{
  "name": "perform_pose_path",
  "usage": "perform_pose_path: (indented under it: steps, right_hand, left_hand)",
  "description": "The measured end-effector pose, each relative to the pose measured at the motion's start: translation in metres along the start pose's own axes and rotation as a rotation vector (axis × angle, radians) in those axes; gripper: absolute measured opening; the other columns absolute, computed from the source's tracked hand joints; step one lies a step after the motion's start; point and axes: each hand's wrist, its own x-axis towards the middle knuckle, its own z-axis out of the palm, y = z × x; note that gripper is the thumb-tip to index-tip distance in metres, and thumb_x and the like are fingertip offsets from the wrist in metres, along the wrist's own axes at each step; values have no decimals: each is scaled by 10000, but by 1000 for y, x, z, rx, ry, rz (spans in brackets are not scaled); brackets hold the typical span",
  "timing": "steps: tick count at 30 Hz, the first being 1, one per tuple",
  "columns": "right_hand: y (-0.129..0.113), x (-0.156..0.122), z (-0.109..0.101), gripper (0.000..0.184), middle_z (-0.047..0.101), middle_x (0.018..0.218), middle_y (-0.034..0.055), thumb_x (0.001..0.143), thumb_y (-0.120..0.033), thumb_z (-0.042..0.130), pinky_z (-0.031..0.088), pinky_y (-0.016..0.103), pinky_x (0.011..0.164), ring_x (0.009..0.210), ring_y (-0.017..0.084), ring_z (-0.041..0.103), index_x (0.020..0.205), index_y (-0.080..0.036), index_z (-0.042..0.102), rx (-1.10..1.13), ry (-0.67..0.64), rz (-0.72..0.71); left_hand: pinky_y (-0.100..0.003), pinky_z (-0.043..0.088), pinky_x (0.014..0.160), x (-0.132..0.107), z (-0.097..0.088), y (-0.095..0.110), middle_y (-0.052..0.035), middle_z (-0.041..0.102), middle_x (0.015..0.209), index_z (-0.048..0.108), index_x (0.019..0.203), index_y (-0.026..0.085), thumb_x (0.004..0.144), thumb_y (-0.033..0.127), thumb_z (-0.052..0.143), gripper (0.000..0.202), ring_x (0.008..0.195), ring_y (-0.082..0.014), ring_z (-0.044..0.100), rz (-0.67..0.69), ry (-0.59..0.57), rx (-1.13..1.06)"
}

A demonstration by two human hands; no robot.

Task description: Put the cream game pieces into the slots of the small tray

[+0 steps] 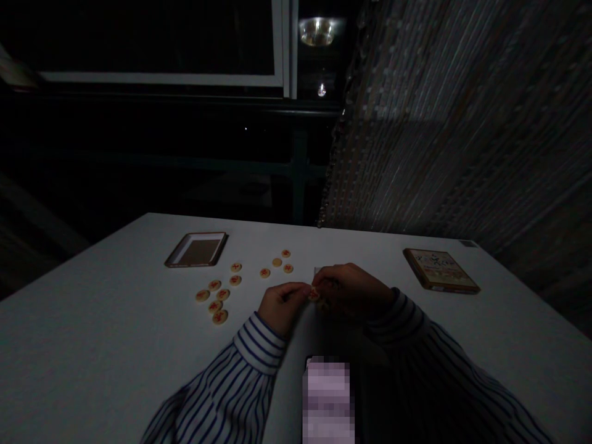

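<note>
Over the middle of the white table point(139, 345), my left hand point(283, 305) pinches a round wooden xiangqi piece point(313, 294) with a red character on it. My right hand point(349, 287) meets it there, its fingers closed at the same piece. Deep shadow lies under the right palm, and part of a pale edge shows behind its fingers. To the left of my hands several more xiangqi pieces point(222, 295) lie scattered, most with red characters facing up. Beyond my hands a smaller group includes a blank-looking piece point(277, 263).
An open shallow box tray point(172, 263) sits at the back left. A printed box lid point(439, 270) lies at the right. A phone point(327, 401) with a blurred screen is at the near edge. Bead-string curtains point(416, 123) hang behind the table's right side.
</note>
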Motion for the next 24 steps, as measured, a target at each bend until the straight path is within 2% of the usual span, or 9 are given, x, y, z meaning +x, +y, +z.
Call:
perform_pose_path:
  steps: [13,24]
  right_hand:
    - [3,2,-1,218,636,742,8,767,-340,480,366,224,589,674,128,559,861,-208,626,9,-18,30]
    - [-1,1,-2,217,640,758,10,764,-298,472,374,223,596,681,129,563,909,-214,611,-21,0,62]
  left_hand:
    - [-241,466,672,1,0,-1,-54,689,736,670,745,129,639,334,624,235,703,-154,609,-2,91,-54]
    - [-196,429,532,1,0,-1,-28,663,640,661,744,126,602,336,654,254,555,-99,554,-75,121,-145]
